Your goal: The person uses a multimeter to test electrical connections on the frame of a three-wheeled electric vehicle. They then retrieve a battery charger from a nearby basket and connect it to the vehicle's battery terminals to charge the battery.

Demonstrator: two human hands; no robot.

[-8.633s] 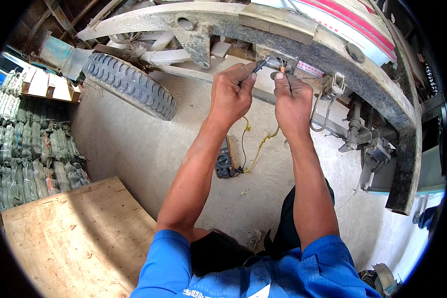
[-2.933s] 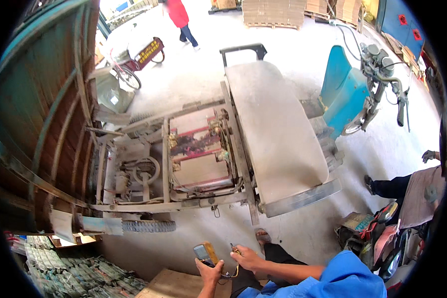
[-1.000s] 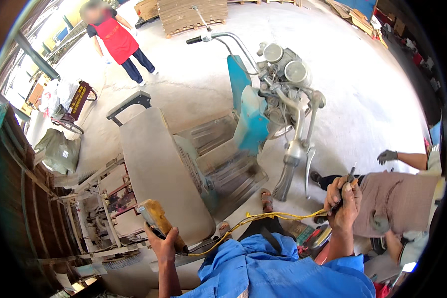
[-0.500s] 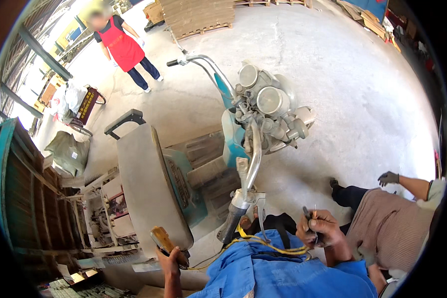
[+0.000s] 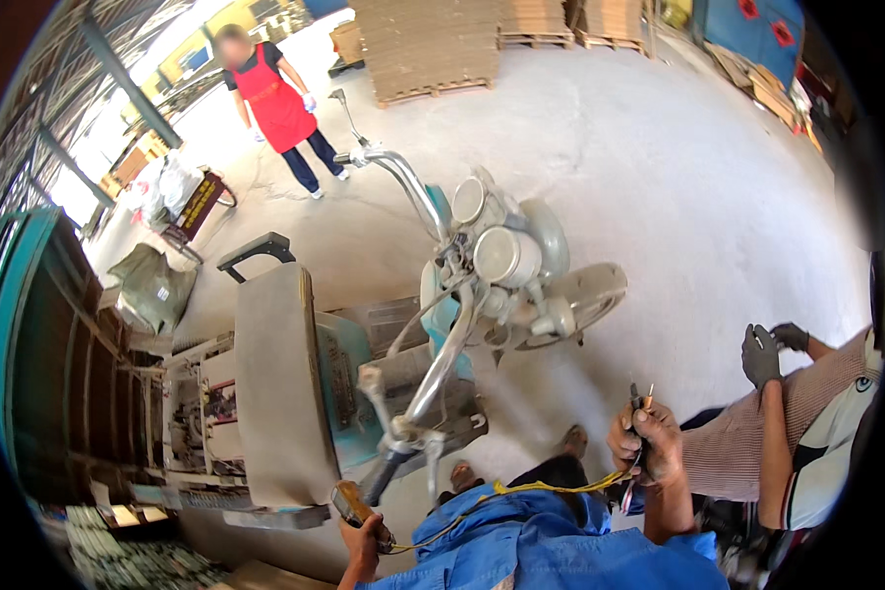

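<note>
Head view, looking down over a bright blue work shirt point(image 5: 521, 551), and both hands are full. Left hand point(image 5: 366, 539) has its fingers wrapped round the lower part of a boxy yellow-orange handheld meter point(image 5: 351, 502), down near the bottom edge of the view. Right hand point(image 5: 649, 442) is clenched around a slim black test probe point(image 5: 635, 398) and a slim orange test probe point(image 5: 649, 397), side by side, tips poking up and away from the body.

Layout-wise, the probes sit well off to the right of the meter, with a thin yellow cable point(image 5: 560, 487) crossing the shirt front between them. The meter's long axis slants, far end leaning left and away from the wearer. A dusty three-wheeler's curved metal handlebar point(image 5: 442, 374) reaches in toward the body, its black near grip point(image 5: 388, 474) just beside the meter, so left hand is the nearer one. Can't tell if they touch.

Underfoot it's pale concrete floor point(image 5: 659, 197). Close on the right there's a co-worker's grey-gloved hand point(image 5: 760, 356); farther off, a person in a red apron point(image 5: 277, 103) and tall brown cardboard stacks point(image 5: 428, 49) on pallets.
</note>
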